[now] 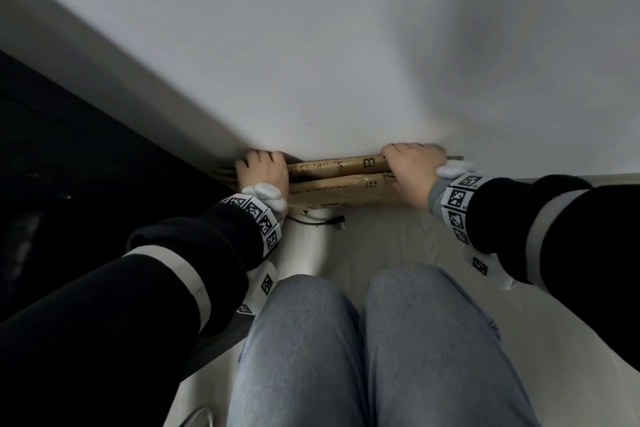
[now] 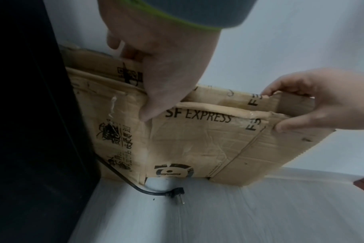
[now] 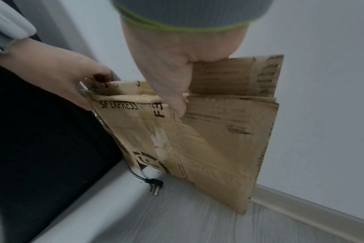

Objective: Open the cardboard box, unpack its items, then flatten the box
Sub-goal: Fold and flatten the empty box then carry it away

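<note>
The brown cardboard box (image 1: 332, 181) is flattened and stands on edge against the white wall, printed "SF EXPRESS" (image 2: 197, 143) (image 3: 218, 139). My left hand (image 1: 261, 172) grips its top edge at the left end, thumb on the near face and fingers over the far side (image 2: 162, 69) (image 3: 58, 74). My right hand (image 1: 414, 168) grips the top edge at the right end the same way (image 3: 170, 77) (image 2: 318, 98). The box's lower edge rests on the floor by the skirting.
A black power cord with a plug (image 2: 172, 194) (image 3: 152, 182) lies on the grey floor (image 3: 177, 222) just below the box. A dark cabinet (image 2: 31, 131) stands to the left. My grey-trousered knees (image 1: 346, 340) are below the hands.
</note>
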